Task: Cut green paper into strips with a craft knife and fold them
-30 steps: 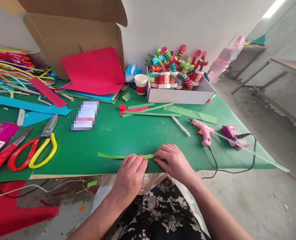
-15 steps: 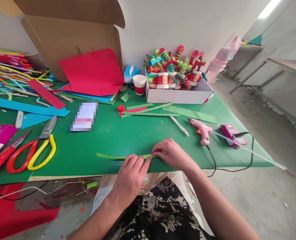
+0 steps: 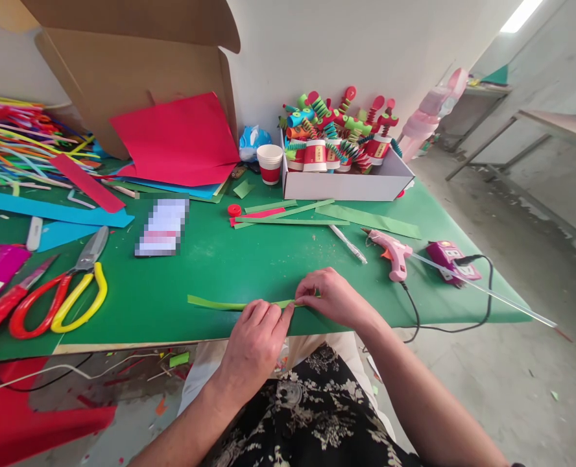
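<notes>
A narrow light-green paper strip [image 3: 215, 304] lies along the front of the green table, its free end pointing left. My left hand [image 3: 259, 337] is closed over the strip's middle, its fingers pressing it near the table. Just to the right, my right hand [image 3: 327, 297] pinches the strip's right end between thumb and fingertips. The two hands almost touch at the fingertips. What the right fingers do to the strip's end is mostly hidden. Beyond the hands lie more green strips [image 3: 292, 223] and a small red paper roll [image 3: 234, 210].
At right lie a pink glue gun [image 3: 396, 254] and a purple power socket [image 3: 451, 261] with a cord. Scissors [image 3: 81, 279] and a phone [image 3: 160, 227] are left. Behind stand a white box [image 3: 349, 187] of paper-cup figures, paper cups [image 3: 270, 166] and red sheets [image 3: 181, 143].
The hands and the green strip hold almost the same pose. The whole view has shifted very slightly.
</notes>
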{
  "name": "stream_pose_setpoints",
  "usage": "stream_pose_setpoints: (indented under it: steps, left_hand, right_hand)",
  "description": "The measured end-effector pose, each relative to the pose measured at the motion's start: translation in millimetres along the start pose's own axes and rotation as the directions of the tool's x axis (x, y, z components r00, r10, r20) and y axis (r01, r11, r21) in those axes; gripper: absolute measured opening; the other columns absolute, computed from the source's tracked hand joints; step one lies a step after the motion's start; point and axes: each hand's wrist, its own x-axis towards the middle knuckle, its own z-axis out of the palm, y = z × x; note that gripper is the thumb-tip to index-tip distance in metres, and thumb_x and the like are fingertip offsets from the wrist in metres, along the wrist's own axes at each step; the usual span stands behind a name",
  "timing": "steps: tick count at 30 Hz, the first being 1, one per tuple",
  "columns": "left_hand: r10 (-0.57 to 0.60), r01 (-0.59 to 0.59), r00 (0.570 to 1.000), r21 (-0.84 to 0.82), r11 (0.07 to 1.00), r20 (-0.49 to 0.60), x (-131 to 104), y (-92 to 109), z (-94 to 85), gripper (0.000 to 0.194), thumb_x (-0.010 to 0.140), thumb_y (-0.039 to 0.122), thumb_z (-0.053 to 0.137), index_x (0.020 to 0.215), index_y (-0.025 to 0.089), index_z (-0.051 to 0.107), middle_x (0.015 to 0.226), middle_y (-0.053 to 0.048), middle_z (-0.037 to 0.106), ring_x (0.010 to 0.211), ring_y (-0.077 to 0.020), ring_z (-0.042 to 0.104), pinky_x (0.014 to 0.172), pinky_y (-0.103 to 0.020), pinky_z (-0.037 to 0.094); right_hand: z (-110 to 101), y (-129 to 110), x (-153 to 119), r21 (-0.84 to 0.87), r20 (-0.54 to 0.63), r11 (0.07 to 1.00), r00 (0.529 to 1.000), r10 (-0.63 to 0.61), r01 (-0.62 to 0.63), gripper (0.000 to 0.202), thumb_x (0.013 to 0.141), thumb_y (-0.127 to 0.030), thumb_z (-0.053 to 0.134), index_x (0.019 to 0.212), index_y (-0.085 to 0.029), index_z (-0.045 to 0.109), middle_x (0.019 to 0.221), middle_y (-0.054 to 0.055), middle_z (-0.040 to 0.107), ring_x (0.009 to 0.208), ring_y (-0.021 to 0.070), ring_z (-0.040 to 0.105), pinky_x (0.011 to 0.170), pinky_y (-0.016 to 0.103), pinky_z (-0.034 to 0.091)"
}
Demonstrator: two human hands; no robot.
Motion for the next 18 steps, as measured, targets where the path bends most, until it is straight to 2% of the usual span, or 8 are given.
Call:
stream_pose_setpoints:
  steps: [10,18]
  left_hand:
    - [0.019,-0.019,1.0,0.004,1.0,0.018,1.8,0.1,-2.4,0.037,0.09,0.006,0.043,0.123,0.004,0.058,0.082,-0.007,0.058,0.078,-0.0234,0.049,0.077,-0.039,0.045]
    - [-0.017,0.015,0.996,0.024,1.0,0.085,2.4,2.0,-3.7,0.039,0.085,0.005,0.049,0.123,0.006,0.058,0.084,-0.006,0.056,0.08,-0.0234,0.048,0.078,-0.038,0.045]
  right_hand:
    - [2.2,-0.1,2.6,0.006,-0.022,0.997,0.997,0.075,-0.075,0.015,0.081,-0.008,0.071,0.069,-0.018,0.072,0.069,-0.002,0.069,0.066,0.0112,0.059,0.067,0.023,0.038]
    - [1.7,3.0,-1.2,-0.022,-0.055,1.0,0.998,0.007,-0.008,0.013,0.084,-0.011,0.07,0.073,-0.018,0.069,0.069,-0.002,0.068,0.065,0.0118,0.058,0.068,0.024,0.039]
